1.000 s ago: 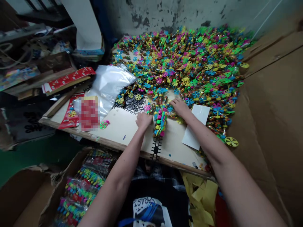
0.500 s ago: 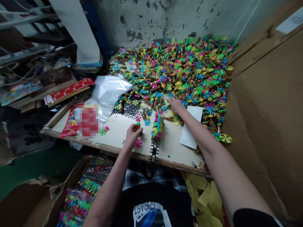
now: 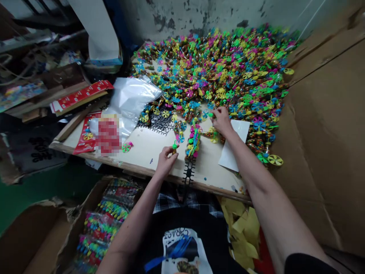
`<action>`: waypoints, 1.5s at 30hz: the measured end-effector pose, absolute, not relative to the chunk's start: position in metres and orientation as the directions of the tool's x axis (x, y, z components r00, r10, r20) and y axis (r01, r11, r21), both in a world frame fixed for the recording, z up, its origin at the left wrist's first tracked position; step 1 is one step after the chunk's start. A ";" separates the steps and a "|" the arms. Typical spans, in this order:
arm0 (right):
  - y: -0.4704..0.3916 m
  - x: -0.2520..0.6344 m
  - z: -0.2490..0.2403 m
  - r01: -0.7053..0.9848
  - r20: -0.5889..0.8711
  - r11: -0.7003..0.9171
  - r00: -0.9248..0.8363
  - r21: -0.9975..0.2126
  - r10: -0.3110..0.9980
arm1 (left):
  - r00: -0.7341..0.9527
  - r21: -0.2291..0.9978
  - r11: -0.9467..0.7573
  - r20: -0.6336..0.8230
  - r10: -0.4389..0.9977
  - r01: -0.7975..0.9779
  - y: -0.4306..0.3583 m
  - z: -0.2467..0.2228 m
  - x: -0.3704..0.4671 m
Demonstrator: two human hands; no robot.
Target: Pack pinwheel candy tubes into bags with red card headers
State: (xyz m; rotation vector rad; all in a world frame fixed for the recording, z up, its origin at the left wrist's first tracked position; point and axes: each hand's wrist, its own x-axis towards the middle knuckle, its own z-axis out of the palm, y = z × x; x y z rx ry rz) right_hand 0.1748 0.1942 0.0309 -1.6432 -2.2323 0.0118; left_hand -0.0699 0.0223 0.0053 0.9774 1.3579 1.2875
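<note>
My left hand [image 3: 167, 160] pinches a small candy-filled windmill toy [image 3: 174, 146] by its tube; a green cap and a pink wheel show above the fingers. Just right of it, a row of like toys [image 3: 193, 140] sits in a black notched plastic strip [image 3: 188, 170] that reaches over the table's front edge. My right hand [image 3: 222, 120] is at the near side of the big toy pile [image 3: 211, 72], its fingers closed on another windmill toy [image 3: 210, 114] with a green cap. That toy's tube is mostly hidden by the fingers.
More black strips [image 3: 158, 123] lie at the pile's left, beside clear plastic bags [image 3: 132, 99] and red printed cards [image 3: 85, 139]. White paper [image 3: 235, 142] lies under my right forearm. A tall cardboard box [image 3: 327, 133] borders the right. Bagged toys fill a carton [image 3: 76, 213] below.
My left hand has moved slightly right, closer to the toy row, with its toy. My right hand, formerly reaching with fingers in the pile, has drawn back a little with a green-capped toy.
</note>
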 end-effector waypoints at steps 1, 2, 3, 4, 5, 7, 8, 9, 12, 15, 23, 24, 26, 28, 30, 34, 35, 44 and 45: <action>0.175 0.177 0.031 0.910 0.319 0.314 -0.223 -0.271 0.921 | -0.176 0.991 0.105 -0.119 0.977 -0.086 0.020 0.005 -0.070; 0.152 0.179 0.030 0.896 0.334 0.315 -0.206 -0.313 0.920 | -0.160 0.988 0.106 -0.123 0.979 -0.113 0.018 0.005 -0.070; 0.126 0.179 0.029 0.838 0.369 0.326 -0.164 -0.437 0.915 | -0.143 0.984 0.110 -0.130 0.981 -0.140 0.015 0.005 -0.070; 0.098 0.177 0.026 0.766 0.366 0.322 -0.122 -0.556 0.922 | -0.127 0.980 0.115 -0.136 0.983 -0.161 0.013 0.004 -0.069; 0.070 0.174 0.023 0.691 0.333 0.298 -0.087 -0.659 0.939 | -0.114 0.977 0.118 -0.140 0.984 -0.175 0.010 0.004 -0.067; 0.021 0.164 0.016 0.568 0.241 0.240 -0.074 -0.787 0.968 | -0.093 0.977 0.116 -0.134 0.987 -0.178 0.004 0.001 -0.064; 0.003 0.157 0.012 0.533 0.199 0.219 -0.096 -0.817 0.975 | -0.079 0.979 0.108 -0.123 0.989 -0.173 0.002 0.000 -0.062; -0.011 0.151 0.008 0.512 0.171 0.202 -0.107 -0.835 0.979 | -0.063 0.981 0.098 -0.110 0.992 -0.167 0.000 -0.002 -0.060; -0.026 0.134 -0.001 0.513 0.191 0.216 -0.102 -0.831 0.976 | -0.027 0.985 0.080 -0.085 0.996 -0.150 -0.004 -0.007 -0.054; -0.022 0.123 -0.007 0.539 0.234 0.251 -0.101 -0.804 0.967 | -0.031 0.984 0.104 -0.109 0.994 -0.147 -0.005 -0.011 -0.050; -0.021 0.114 -0.012 0.572 0.231 0.237 -0.083 -0.785 0.969 | -0.022 0.984 0.140 -0.144 0.989 -0.112 -0.005 -0.010 -0.046; -0.022 0.114 -0.011 0.579 0.224 0.224 -0.074 -0.784 0.972 | -0.016 0.985 0.140 -0.142 0.990 -0.102 -0.005 -0.008 -0.046; -0.023 0.113 -0.010 0.590 0.210 0.195 -0.044 -0.783 0.977 | -0.004 0.987 0.139 -0.140 0.990 -0.079 -0.005 -0.006 -0.045; -0.024 0.113 -0.010 0.593 0.216 0.175 -0.001 -0.786 0.976 | 0.005 0.988 0.139 -0.139 0.990 -0.063 -0.005 -0.006 -0.045; -0.025 0.112 -0.009 0.597 0.238 0.169 0.038 -0.785 0.971 | 0.003 0.989 0.135 -0.135 0.991 -0.059 -0.005 -0.006 -0.044; -0.026 0.108 -0.009 0.628 0.244 0.137 0.087 -0.766 0.966 | 0.003 0.990 0.118 -0.118 0.993 -0.072 -0.005 -0.008 -0.044; -0.026 0.107 -0.009 0.636 0.242 0.129 0.093 -0.761 0.966 | 0.005 0.991 0.115 -0.115 0.993 -0.075 -0.005 -0.008 -0.044; -0.027 0.102 -0.009 0.655 0.261 0.133 0.102 -0.744 0.960 | 0.008 0.991 0.102 -0.101 0.995 -0.089 -0.005 -0.010 -0.043; -0.027 0.102 -0.009 0.651 0.263 0.139 0.097 -0.746 0.960 | 0.005 0.991 0.095 -0.095 0.995 -0.099 -0.005 -0.010 -0.042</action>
